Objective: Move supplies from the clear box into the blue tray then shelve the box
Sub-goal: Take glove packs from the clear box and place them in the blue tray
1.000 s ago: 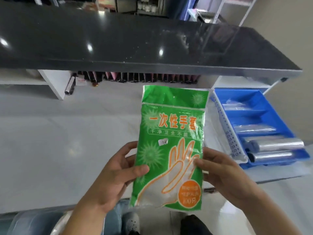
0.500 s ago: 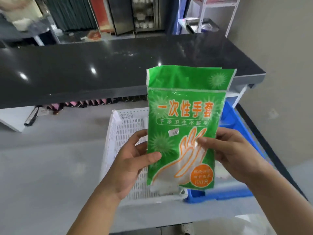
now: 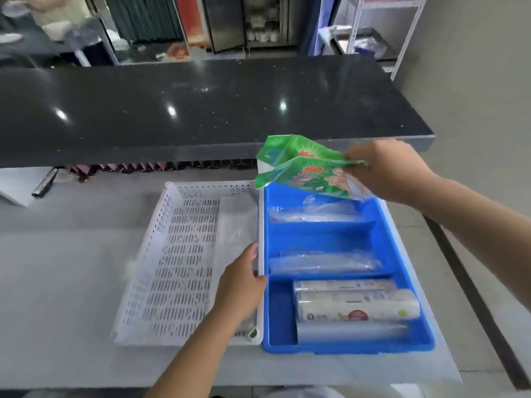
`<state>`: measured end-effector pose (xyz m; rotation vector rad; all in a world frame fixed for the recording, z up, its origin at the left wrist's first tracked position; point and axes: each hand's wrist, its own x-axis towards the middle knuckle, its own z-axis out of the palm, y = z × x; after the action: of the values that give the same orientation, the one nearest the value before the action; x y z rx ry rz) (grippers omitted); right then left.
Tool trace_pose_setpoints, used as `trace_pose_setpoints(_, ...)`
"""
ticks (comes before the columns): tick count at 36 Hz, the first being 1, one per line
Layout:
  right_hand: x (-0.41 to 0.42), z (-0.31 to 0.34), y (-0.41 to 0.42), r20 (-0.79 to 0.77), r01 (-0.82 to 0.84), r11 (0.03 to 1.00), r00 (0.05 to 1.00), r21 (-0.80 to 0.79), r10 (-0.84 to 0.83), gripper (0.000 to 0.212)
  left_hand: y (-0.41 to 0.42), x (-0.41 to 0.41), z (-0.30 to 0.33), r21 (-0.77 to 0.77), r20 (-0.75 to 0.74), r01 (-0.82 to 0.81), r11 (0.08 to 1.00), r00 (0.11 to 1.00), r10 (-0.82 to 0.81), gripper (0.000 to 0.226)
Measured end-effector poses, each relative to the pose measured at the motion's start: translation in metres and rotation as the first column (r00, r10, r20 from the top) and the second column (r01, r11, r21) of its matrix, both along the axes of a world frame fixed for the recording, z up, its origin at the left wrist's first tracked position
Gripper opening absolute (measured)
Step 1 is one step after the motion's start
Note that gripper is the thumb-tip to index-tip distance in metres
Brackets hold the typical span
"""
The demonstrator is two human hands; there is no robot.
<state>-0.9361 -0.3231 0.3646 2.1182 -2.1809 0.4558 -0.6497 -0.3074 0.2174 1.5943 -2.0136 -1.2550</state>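
Grey counter (image 3: 71, 282): one blue tray (image 3: 402, 225), three rolls (image 3: 356, 307); right hand (image 3: 385, 170) pinches green packets (image 3: 304, 173); left hand (image 3: 241, 285) grips white basket (image 3: 172, 254).

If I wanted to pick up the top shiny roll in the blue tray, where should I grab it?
Probably around the middle of the roll, coming down from above. It lies on its side in the blue tray, walls close to its ends, its rounded top exposed.
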Motion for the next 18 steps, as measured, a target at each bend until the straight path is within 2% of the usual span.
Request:
trace_pose_setpoints(7, 0.001, -0.051, -0.032, -0.247, 0.014, 0.994, 0.969, 0.112, 0.014, 0.022, 0.003, 0.004, 0.001, 0.039, 0.024, -0.006, 0.999, 1.0, 0.006, 0.065)
trace_pose_setpoints(11, 0.003, -0.082, -0.04, -0.299, 0.021, 0.988, 0.954, 0.155, 0.026, 0.023, 0.006, 0.003, -0.002, 0.041, 0.046, -0.03, 0.999, 0.999, 0.028, 0.065)
trace_pose_setpoints(15, 0.004, -0.101, -0.048, -0.326, 0.057, 0.959, 0.945, 0.279, 0.038, 0.022, 0.007, 0.004, -0.002, 0.056, 0.022, -0.048, 0.997, 0.999, 0.047, 0.064)
trace_pose_setpoints(18, 0.002, -0.105, -0.052, -0.295, 0.058, 0.947, 0.955, 0.316, 0.04, 0.031, 0.007, 0.005, -0.003, 0.06, 0.018, -0.059, 0.996, 0.998, 0.058, 0.063)
